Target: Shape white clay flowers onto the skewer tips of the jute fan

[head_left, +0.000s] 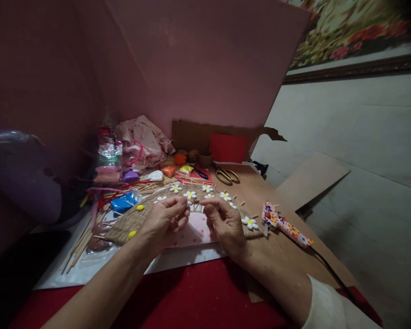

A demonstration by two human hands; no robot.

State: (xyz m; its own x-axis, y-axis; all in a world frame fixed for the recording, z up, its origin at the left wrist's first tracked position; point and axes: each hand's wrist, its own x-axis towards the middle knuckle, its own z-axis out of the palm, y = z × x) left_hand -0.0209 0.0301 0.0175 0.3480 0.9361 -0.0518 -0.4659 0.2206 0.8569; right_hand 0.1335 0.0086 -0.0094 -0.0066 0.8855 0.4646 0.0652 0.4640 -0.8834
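Note:
A woven twine arch (pixel 123 225) with stick ends poking out lies on the table. White clay flowers with yellow centres (pixel 250 223) and yellow ovals (pixel 140 207) sit on it. Inside its curve is a pink dotted piece (pixel 197 228). My left hand (pixel 169 219) hovers over the middle of the arch, thumb and fingertips pinched together. Facing it, a small gap away, my right hand (pixel 224 221) is also closed, thumb against the fingers. Whatever lies between the fingertips of either hand is too small to make out.
A flower-patterned glue gun (pixel 287 226) lies on brown board at the right. Gold-handled scissors (pixel 226 175), a red card (pixel 227 147) and a small pot (pixel 204 158) are behind. Sticks (pixel 78 242), a blue clay packet (pixel 123 202) and other clay packets are at the left.

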